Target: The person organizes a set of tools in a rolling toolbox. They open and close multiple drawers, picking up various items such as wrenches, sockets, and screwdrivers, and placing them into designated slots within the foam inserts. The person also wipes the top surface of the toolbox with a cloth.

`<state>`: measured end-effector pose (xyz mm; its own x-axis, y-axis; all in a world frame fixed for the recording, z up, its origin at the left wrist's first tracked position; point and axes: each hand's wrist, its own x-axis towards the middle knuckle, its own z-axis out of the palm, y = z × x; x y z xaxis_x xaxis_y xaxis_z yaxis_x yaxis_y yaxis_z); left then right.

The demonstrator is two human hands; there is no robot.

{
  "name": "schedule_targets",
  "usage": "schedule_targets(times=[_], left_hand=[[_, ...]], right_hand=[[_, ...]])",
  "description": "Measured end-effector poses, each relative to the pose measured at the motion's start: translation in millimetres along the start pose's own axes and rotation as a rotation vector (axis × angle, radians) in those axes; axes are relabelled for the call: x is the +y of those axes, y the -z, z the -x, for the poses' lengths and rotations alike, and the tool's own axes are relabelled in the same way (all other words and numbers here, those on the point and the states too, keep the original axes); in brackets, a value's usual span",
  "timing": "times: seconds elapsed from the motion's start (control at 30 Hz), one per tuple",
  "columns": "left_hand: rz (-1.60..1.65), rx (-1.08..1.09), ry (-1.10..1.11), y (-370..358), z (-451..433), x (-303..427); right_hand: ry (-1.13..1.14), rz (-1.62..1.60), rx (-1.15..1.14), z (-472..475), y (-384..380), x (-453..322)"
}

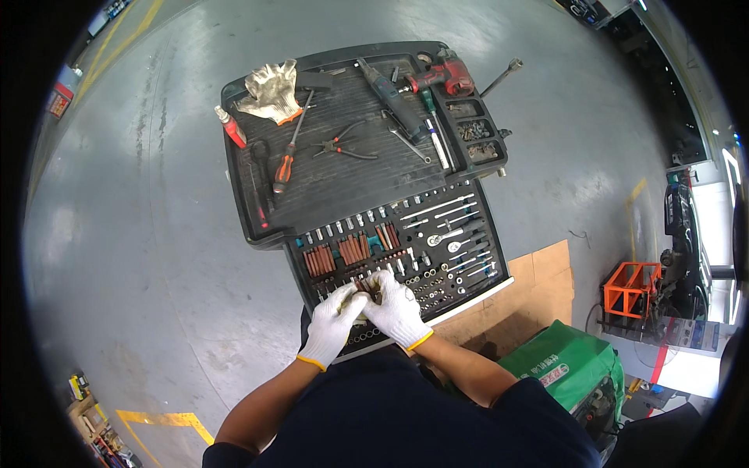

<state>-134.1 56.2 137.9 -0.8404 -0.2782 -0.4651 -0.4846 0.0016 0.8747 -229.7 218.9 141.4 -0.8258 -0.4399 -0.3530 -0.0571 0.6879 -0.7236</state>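
My left hand and my right hand, both in white knit gloves with yellow cuffs, meet over the near part of an open tool drawer. Their fingers are bent and close together. Small reddish-brown pieces show at the fingertips; whether they are held or lie in the drawer behind is unclear. The black foam insert holds copper-coloured bits in rows, chrome sockets, ratchets and extension bars. My gloves hide part of the near rows.
On the black cart top lie a stained glove, an orange-handled screwdriver, pliers, a wrench, a red power tool and a red bottle. Cardboard and a green cover are right.
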Motion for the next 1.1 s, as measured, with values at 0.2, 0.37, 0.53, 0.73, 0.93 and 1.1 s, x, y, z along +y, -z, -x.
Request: schedule_targets(times=[0.2, 0.37, 0.53, 0.73, 0.93, 1.1], left_hand=[[0.184, -0.032, 0.169, 1, -6, -15], [0.230, 0.003, 0.208, -1, -10, -45], [-0.028, -0.066, 0.160, 19, 0, -70], [0.082, -0.104, 0.285, 44, 25, -99], [0.005, -0.145, 0.253, 54, 33, -126], [-0.023, -0.181, 0.232, 58, 31, -131]], right_hand=[[0.005, -0.202, -0.151, 4, -6, 24], [0.121, -0.375, -0.186, -6, -3, 52], [0.167, -0.046, 0.016, -69, 15, 78], [0.430, 0.107, 0.063, -126, -1, 105], [0.376, 0.406, 0.123, -143, -25, 113], [0.300, 0.382, 0.121, -145, -34, 109]])
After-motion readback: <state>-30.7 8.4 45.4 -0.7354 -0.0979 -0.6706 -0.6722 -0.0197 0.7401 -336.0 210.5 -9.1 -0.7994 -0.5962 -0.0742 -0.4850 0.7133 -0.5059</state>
